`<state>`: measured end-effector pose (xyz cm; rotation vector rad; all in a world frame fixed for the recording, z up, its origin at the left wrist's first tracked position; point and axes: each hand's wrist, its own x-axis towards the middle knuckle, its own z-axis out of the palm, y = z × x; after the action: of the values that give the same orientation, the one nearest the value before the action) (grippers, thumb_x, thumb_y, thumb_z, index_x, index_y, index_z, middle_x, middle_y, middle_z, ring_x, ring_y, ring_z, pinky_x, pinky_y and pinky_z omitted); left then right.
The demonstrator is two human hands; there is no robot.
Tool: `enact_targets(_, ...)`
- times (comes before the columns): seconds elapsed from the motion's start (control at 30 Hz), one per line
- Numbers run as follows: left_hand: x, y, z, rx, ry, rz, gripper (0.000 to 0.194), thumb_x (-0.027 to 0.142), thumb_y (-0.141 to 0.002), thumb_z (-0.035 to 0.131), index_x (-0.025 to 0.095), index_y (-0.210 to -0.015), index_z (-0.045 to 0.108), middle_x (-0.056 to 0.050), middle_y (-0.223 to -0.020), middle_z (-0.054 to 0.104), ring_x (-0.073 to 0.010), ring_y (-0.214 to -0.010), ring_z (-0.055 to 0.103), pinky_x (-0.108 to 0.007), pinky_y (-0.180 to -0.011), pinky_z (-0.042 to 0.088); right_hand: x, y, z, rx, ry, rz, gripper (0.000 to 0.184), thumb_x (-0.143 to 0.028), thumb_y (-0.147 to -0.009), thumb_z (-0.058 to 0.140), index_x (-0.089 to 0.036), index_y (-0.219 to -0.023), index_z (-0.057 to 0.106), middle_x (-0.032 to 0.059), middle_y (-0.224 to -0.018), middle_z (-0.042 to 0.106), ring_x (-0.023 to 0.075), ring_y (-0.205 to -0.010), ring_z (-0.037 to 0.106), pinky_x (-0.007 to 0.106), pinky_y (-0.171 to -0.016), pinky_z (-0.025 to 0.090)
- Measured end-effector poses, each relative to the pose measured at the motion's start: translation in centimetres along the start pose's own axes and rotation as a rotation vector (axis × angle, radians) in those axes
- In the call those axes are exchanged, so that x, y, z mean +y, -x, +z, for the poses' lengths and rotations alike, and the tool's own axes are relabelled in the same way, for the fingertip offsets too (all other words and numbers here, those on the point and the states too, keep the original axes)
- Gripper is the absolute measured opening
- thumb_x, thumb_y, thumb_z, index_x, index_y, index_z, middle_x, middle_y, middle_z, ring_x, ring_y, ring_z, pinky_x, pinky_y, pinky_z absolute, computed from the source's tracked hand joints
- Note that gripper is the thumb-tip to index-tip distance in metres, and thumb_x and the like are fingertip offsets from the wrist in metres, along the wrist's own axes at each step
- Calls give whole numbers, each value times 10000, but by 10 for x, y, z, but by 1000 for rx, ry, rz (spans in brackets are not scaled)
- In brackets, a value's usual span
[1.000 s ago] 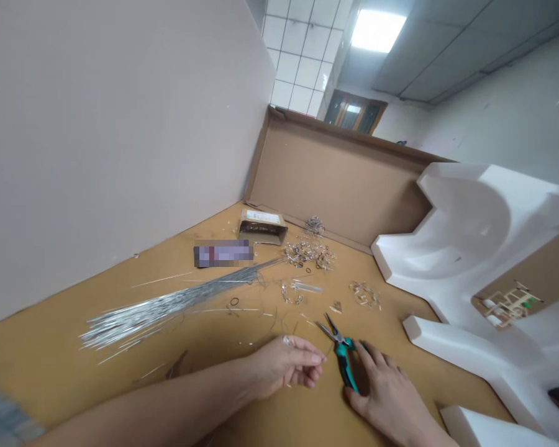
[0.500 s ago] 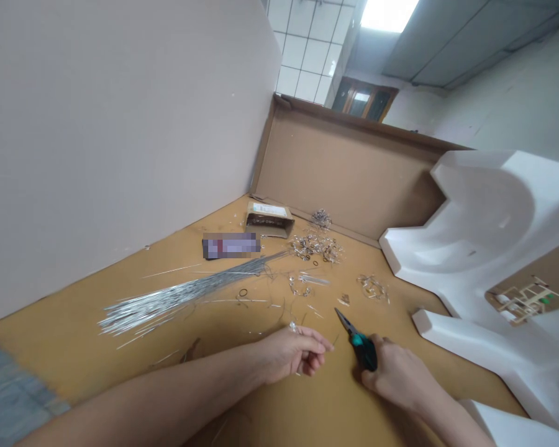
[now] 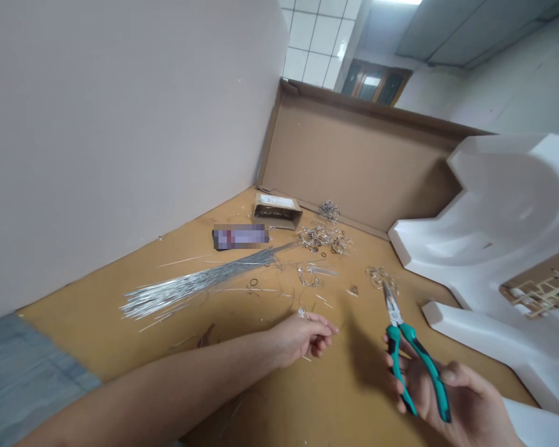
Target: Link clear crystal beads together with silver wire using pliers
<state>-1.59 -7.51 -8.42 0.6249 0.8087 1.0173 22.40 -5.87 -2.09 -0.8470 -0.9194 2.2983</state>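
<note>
My left hand [image 3: 310,335] is closed above the table, thumb and fingertips pinched together. A short thin wire showed at these fingertips a moment ago; now it is barely visible. A small clear, shiny piece [image 3: 302,312] is at the upper edge of this hand; how it is attached is unclear. My right hand [image 3: 447,388] is wrapped round the needle-nose pliers [image 3: 417,360], which have teal and black handles. Their handles are spread, and the metal jaws point up and away from me. Clear pieces lie behind the jaw tips in a small pile [image 3: 377,276].
A bundle of straight metal wires [image 3: 190,282] lies across the table [image 3: 326,397]. Beyond are a phone-like object [image 3: 241,237], a small open carton [image 3: 279,214] and a heap of clear pieces and rings [image 3: 319,236]. Cardboard [image 3: 354,143] and white moulded foam [image 3: 503,205] border the table.
The pliers have swung round to the right and up, and their handles have spread apart. My right hand has turned so its palm shows. My left hand stays pinched at nearly the same place.
</note>
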Motion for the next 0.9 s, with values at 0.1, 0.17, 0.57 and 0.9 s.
enact_targets(0.1, 0, 0, 0, 9, -11, 8, 82, 90, -668, 541, 98, -695, 618, 22, -497, 543, -41, -391, 443, -167, -405, 331, -2, 7, 7, 36, -15, -14, 435, -310, -562, 488, -221, -968, 619, 90, -970, 637, 295, -814, 579, 447, -714, 434)
enact_targets(0.17, 0, 0, 1, 9, -10, 9, 81, 86, -663, 541, 99, -690, 616, 22, -499, 543, -41, -395, 443, -166, -404, 330, 0, 10, 12, 90, -9, -16, 411, -303, -544, 504, -232, -931, 622, 81, -912, 638, 282, -774, 586, 417, -662, 455)
enact_targets(0.57, -1, 1, 2, 58, -42, 39, 82, 103, -659, 545, 96, -696, 618, 14, -518, 540, -49, -421, 458, -175, -426, 361, -11, 14, 0, 473, 1655, -256, 257, -373, -699, 526, -244, -921, 548, 8, -769, 613, 213, -702, 581, 301, -620, 422)
enact_targets(0.9, -5, -1, -2, 58, -104, 84, 97, 123, -674, 536, 103, -719, 620, 10, -540, 544, -56, -431, 473, -187, -438, 389, -6, 12, 12, 535, 2299, -260, 169, -300, -722, 430, -270, -866, 513, -3, -652, 630, 245, -576, 624, 291, -477, 372)
